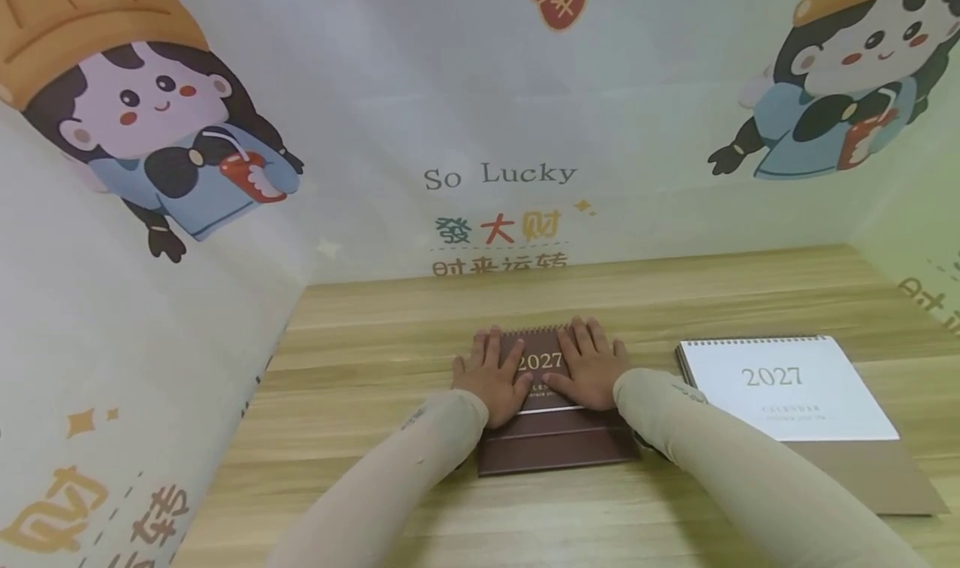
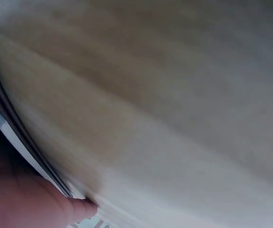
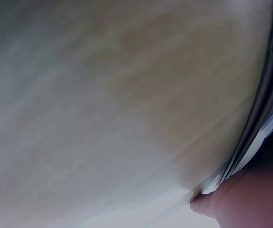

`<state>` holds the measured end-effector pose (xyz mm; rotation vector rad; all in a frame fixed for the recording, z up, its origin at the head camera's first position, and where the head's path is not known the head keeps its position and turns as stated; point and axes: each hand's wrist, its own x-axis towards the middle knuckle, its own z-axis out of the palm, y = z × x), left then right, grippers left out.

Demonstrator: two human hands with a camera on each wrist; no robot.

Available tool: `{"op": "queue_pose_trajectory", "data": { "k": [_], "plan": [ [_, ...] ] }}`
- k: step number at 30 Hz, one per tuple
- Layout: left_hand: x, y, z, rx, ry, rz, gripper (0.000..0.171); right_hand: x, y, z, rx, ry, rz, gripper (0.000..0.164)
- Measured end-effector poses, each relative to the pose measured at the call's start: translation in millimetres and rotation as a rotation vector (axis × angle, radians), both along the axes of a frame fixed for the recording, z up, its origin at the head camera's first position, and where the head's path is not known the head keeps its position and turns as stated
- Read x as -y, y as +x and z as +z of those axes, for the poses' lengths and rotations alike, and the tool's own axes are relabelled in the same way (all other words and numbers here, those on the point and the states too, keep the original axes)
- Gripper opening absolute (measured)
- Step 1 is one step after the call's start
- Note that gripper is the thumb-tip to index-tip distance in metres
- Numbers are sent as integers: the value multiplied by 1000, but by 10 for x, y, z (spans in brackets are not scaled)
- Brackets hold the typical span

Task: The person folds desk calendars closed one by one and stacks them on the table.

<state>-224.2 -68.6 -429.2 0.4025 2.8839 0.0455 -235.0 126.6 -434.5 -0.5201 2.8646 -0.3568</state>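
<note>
A dark maroon 2027 desk calendar (image 1: pixel 542 394) lies flattened on the table, its spiral binding along the far edge. My left hand (image 1: pixel 491 380) rests palm down on its left part, with fingers spread toward the binding. On the right part lies my right hand (image 1: pixel 591 368), also flat and spread, the two thumbs close together near the middle. The hands cover the sides of the cover page. In the left wrist view, the left hand (image 2: pixel 27 202) lies along the calendar's layered edge (image 2: pixel 20 130); the right wrist view has the right hand (image 3: pixel 255 199) at the opposite edge (image 3: pixel 255 116).
To the right lies a second 2027 desk calendar (image 1: pixel 795 393), white with a tan base (image 1: pixel 870 476), partly behind my right sleeve (image 1: pixel 720 443). The wood-grain table (image 1: pixel 360 368) meets a printed back wall (image 1: pixel 375 134) and side walls with cartoon figures and lettering.
</note>
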Motion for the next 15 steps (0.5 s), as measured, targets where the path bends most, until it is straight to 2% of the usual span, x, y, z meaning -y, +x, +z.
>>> {"op": "queue_pose_trajectory", "data": {
  "k": [6,15],
  "plan": [
    [-16,25,3,-4,-3,-4,62,-27,-21,-52,-2,2,7,86],
    [-8,9,20,-12,-13,-5,61,-13,-22,-26,3,-1,-1,84]
  ]
}}
